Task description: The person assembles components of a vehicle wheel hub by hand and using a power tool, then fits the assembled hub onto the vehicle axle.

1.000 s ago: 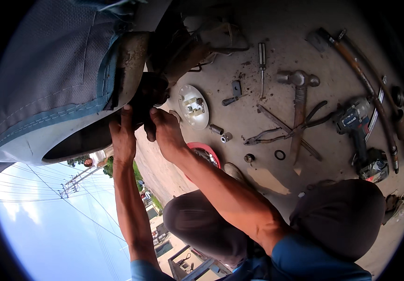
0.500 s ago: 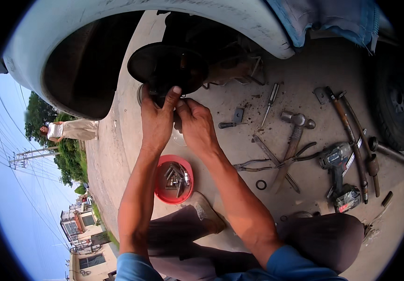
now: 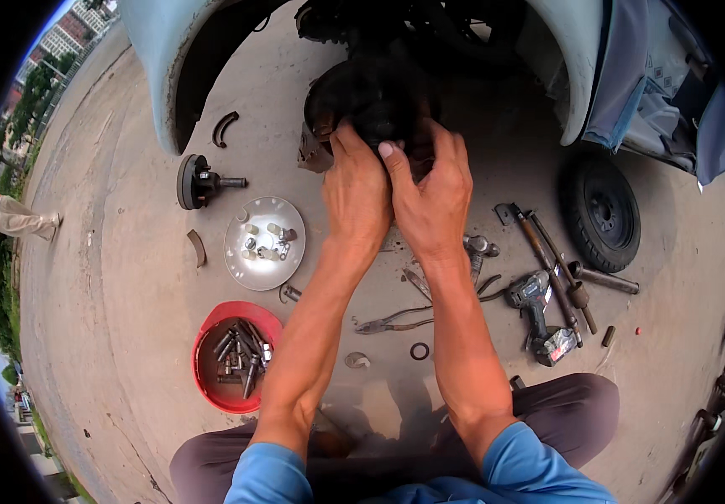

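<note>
Under the light blue wheel arch [image 3: 154, 71] of a vehicle, a dark, greasy, round brake assembly [image 3: 371, 92] sticks out at the axle end. My left hand [image 3: 356, 193] presses against its lower left side, fingers bent over the rim and tips in shadow. Close beside it, my right hand [image 3: 431, 189] curls around the lower right side, its thumb toward the middle and the other fingers reaching behind. Both hands are closed on the assembly. Any small part between them is too dark to make out. A brownish metal piece [image 3: 312, 151] shows left of my left fingers.
Left on the concrete are a silver dish [image 3: 263, 267] with small parts, a hub with a shaft [image 3: 199, 182], two curved brake shoes [image 3: 225, 128] [image 3: 198, 248] and a red bowl [image 3: 211, 395] of sockets. Right are pliers [image 3: 392, 326], a hammer [image 3: 480, 248], an impact wrench [image 3: 536, 315], metal bars [image 3: 551, 269] and a wheel [image 3: 602, 212].
The view has turned, bringing the silver dish and hub into sight. My hands have shifted from the lower edge of the round plate to grip around the assembly, the right one more spread.
</note>
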Demonstrator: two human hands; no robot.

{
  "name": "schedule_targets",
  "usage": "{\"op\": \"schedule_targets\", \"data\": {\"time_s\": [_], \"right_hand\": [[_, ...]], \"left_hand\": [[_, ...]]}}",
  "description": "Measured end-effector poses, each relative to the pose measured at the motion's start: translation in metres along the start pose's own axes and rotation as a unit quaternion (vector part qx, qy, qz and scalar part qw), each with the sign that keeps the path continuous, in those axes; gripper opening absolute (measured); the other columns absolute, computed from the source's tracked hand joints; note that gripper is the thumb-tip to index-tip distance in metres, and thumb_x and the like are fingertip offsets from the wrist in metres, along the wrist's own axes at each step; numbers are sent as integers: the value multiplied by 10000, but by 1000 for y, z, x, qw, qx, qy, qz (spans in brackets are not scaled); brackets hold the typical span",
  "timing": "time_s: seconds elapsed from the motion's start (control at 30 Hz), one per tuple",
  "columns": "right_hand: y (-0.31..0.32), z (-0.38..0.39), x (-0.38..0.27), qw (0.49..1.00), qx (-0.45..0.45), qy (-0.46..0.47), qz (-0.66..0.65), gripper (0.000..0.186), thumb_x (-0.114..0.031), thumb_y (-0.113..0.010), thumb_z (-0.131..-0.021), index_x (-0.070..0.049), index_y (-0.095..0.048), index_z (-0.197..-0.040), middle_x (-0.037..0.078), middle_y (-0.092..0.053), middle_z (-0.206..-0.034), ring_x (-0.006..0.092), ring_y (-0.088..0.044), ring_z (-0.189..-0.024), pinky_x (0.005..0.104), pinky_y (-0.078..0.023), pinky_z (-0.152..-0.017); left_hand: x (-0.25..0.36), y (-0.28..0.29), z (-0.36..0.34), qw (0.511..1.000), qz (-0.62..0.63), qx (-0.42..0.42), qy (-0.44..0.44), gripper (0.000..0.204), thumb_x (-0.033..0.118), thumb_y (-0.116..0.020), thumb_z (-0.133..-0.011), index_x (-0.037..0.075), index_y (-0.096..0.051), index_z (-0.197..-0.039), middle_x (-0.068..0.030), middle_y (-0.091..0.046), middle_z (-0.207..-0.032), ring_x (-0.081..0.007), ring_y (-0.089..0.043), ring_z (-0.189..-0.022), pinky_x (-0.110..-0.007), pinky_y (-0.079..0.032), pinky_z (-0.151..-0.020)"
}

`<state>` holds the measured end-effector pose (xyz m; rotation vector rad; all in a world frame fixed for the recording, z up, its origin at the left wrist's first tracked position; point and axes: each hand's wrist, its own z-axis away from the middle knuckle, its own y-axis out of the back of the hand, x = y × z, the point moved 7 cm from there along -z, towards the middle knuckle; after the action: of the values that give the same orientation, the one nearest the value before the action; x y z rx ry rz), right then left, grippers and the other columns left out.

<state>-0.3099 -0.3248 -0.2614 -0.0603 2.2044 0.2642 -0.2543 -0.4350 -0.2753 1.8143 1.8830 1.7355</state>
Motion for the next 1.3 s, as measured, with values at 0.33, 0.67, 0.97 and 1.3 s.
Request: {"op": "schedule_targets", "data": {"time_s": [0.33, 0.67, 0.97, 1.3], "right_hand": [[-25, -11, -23, 960, -74, 91, 254, 334, -261, -719, -902, 43, -620, -1000, 235, -672, -841, 434, -649, -743, 452, -516, -645], [-25, -14, -40, 913, -115, 48, 389, 410, -370, -633, -977, 39, -635, -962, 223, -628, -703, 406, -611, -637, 436, -471, -601], [-32, -11, -46, 904, -155, 10, 399, 470, -422, -566, -1008, 41, -634, -968, 232, -614, -682, 420, -620, -647, 462, -461, -590], [-22, -16, -20, 929, -183, -260, 189, 568, -508, -517, -1023, 4, -612, -795, -3, -498, -608, 83, -425, -522, 263, -359, -492]], "left_hand": [[-56, -41, 56, 802, 558, -40, 212, 535, 410, -501, -1038, -66, -458, -1279, -217, -585, -1210, -313, -640, -986, -397, -510, -794], [-30, -75, 49, 382, 859, -199, 277, 393, 472, -536, -1014, 138, -580, -1215, -34, -683, -1019, -148, -626, -815, -276, -343, -583], [-47, -71, 58, 463, 794, -139, 367, 404, 469, -572, -996, 65, -587, -999, -32, -601, -784, -146, -533, -655, -275, -353, -546], [-43, -86, 58, 283, 873, -261, 300, 535, 554, -495, -997, 52, -616, -1133, -67, -643, -842, -171, -552, -691, -261, -362, -529]]}}
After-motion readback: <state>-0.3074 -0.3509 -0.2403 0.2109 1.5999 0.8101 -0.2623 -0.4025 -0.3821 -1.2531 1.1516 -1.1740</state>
